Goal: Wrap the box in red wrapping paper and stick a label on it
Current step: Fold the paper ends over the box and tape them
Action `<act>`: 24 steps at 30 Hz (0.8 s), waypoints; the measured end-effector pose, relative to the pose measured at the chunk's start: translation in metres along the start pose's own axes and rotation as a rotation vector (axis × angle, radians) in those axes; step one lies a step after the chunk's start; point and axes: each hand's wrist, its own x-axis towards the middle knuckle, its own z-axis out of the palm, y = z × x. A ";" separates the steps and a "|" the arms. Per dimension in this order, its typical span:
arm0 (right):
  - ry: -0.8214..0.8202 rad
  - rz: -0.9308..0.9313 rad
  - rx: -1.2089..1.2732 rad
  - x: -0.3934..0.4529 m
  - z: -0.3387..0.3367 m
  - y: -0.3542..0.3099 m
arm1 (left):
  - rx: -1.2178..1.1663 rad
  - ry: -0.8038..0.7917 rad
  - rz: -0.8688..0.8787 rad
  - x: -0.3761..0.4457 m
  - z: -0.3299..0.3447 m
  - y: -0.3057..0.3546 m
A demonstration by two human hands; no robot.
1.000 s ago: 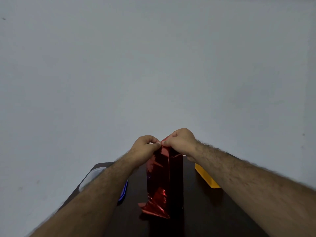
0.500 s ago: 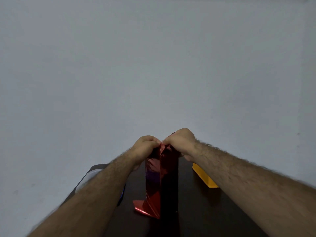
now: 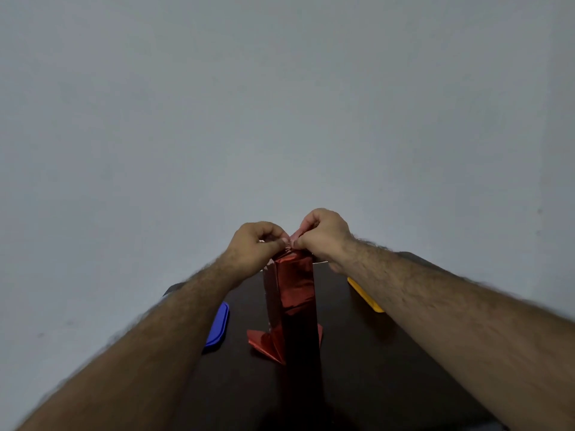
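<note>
A tall box covered in shiny red wrapping paper [image 3: 294, 293] stands upright on the dark table [image 3: 357, 368]. Folded paper flaps stick out at its base on both sides. My left hand [image 3: 256, 247] and my right hand [image 3: 323, 236] meet at the box's top end, each pinching the loose red paper there between thumb and fingers. The top face of the box is hidden behind my hands. No label is visible.
A blue flat lid or tray [image 3: 219, 328] lies on the table left of the box, partly under my left forearm. A yellow flat piece [image 3: 364, 295] lies to the right, partly behind my right forearm. A plain grey wall fills the background.
Both hands have stayed at the box's top, working the paper. The box has turned a little, so flaps at its base now show on both sides. The blue tray is more exposed.
</note>
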 end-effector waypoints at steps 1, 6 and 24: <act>-0.007 0.007 0.021 -0.001 -0.001 0.001 | 0.005 -0.030 -0.010 0.001 -0.002 0.000; -0.033 0.147 0.169 0.006 0.001 0.006 | -0.012 -0.138 -0.052 0.014 -0.013 -0.003; -0.108 0.223 0.371 0.014 -0.006 0.017 | 0.290 -0.136 0.180 0.022 -0.006 -0.002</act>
